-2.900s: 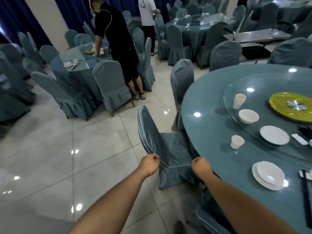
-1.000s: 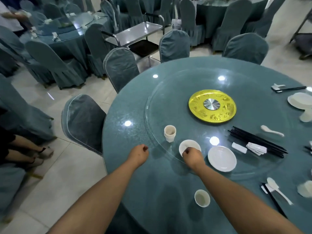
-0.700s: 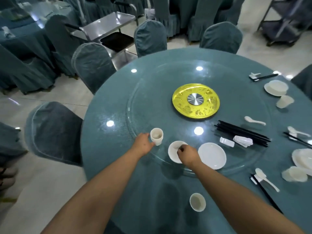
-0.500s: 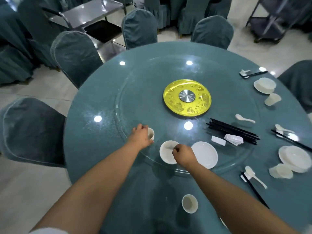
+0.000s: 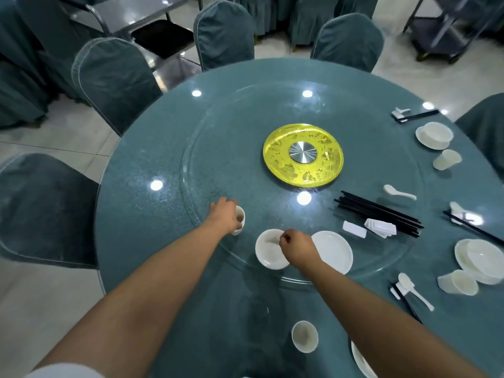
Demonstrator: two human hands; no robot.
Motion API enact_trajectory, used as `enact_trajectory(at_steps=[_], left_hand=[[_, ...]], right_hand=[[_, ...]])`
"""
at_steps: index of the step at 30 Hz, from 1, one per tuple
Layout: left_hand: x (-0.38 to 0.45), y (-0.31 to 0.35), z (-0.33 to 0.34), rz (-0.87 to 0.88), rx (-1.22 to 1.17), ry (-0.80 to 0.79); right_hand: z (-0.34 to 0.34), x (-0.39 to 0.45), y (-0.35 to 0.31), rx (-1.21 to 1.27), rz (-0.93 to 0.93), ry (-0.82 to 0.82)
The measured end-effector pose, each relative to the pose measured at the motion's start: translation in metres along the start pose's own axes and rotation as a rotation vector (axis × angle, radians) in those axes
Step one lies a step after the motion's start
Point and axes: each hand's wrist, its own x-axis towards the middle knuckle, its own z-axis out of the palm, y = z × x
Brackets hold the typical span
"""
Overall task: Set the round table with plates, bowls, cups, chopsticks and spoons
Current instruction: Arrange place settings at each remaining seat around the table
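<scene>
Since the earlier frame, the left hand (image 5: pixel 225 218) has closed round the cup (image 5: pixel 240 220). The right hand (image 5: pixel 296 245) pinches the bowl (image 5: pixel 268 253) rim, lower centre; the plate (image 5: pixel 334 251) lies just right on the worktop (image 5: pixel 163 230).

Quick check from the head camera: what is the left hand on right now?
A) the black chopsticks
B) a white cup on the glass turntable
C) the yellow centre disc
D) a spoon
B: the left hand wraps round a white cup standing on the glass turntable, while the right hand pinches the rim of the bowl.
</scene>
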Motion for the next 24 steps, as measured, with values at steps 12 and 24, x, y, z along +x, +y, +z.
enact_trajectory(at_steps=[12,24], left_hand=[[-0.04,-0.021,-0.052,-0.055,-0.314,0.161],[-0.095,-0.159,-0.005,-0.27,-0.244,0.089]], right_hand=[[0.002,-0.005,-0.019,-0.061,-0.005,0.021],[0.064,-0.034,-0.07,-0.04,-0.123,0.016]])
